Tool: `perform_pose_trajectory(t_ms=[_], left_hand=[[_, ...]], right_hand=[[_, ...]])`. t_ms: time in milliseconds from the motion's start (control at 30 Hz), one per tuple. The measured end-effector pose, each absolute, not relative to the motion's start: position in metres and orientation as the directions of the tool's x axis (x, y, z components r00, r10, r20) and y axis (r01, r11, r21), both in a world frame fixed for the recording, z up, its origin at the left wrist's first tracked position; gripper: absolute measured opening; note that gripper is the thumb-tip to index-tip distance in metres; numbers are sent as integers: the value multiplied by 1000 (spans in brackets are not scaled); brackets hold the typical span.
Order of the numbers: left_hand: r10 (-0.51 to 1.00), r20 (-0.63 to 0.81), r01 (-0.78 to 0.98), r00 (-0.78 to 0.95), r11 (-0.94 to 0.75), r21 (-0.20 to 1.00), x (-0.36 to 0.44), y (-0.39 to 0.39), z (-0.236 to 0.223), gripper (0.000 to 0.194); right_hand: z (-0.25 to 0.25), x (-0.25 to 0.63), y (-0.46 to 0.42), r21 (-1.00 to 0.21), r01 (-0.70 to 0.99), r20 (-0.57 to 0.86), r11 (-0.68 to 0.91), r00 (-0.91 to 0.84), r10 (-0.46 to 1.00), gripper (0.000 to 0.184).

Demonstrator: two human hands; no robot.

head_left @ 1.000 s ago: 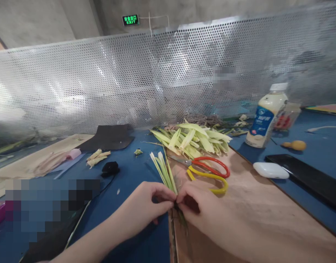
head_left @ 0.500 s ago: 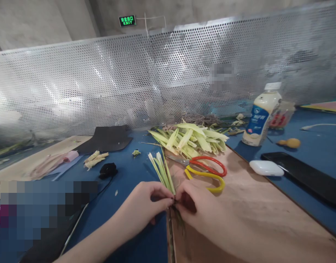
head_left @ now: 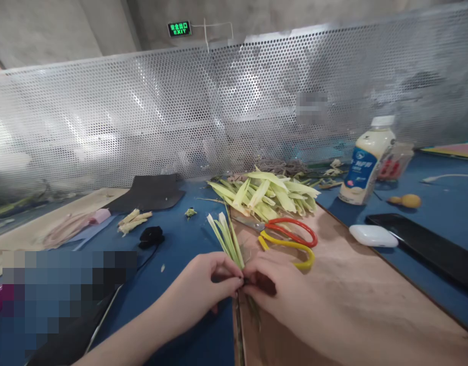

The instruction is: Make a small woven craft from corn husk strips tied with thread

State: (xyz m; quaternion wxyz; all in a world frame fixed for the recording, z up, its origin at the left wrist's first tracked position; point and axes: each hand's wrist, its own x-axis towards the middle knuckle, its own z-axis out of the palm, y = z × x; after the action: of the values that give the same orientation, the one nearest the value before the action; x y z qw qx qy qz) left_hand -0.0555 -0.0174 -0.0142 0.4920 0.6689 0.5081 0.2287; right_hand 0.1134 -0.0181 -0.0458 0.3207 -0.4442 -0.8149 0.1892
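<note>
left hand (head_left: 210, 278) and right hand (head_left: 281, 280) both pinch the leaf bundle (head_left: 229, 241) where it narrows, probably so it holds together.

Left forearm (head_left: 142, 328) and right forearm (head_left: 342, 325), both bare, converge from the near left and near right. Left hand (head_left: 209, 277) and right hand (head_left: 275, 282) face each other near centre, fingertips close together. Each hand: thumb and index finger form a pinch.

Fingers (head_left: 226, 287) on stalks (head_left: 229, 243) — scissors (head_left: 274, 224) near
</note>
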Motion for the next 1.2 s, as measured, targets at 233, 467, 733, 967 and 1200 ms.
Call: perform_pose_trajectory(t_ms=[233,467,733,967,1200], left_hand=[[903,-182,458,390,-18,889,-56,-15,-19,13],[902,-184,463,390,-20,886,-57,-16,-19,12],[911,-177,499,374,-36,866,-59,-15,-21,13],[923,-162,502,348,-38,864,-56,-16,-18,15],[877,237,695,418,-476,539,-58,-23,-3,15]], right_hand=[[-45,113,-18,-617,611,323,496,-377,868,12],[-43,118,-19,-617,576,336,536,-424,841,13],[-44,118,-18,-593,563,353,576,-461,814,13],[-34,116,-20,-660,591,263,464,-397,879,11],[-28,118,-22,-738,554,190,385,-378,906,8]])
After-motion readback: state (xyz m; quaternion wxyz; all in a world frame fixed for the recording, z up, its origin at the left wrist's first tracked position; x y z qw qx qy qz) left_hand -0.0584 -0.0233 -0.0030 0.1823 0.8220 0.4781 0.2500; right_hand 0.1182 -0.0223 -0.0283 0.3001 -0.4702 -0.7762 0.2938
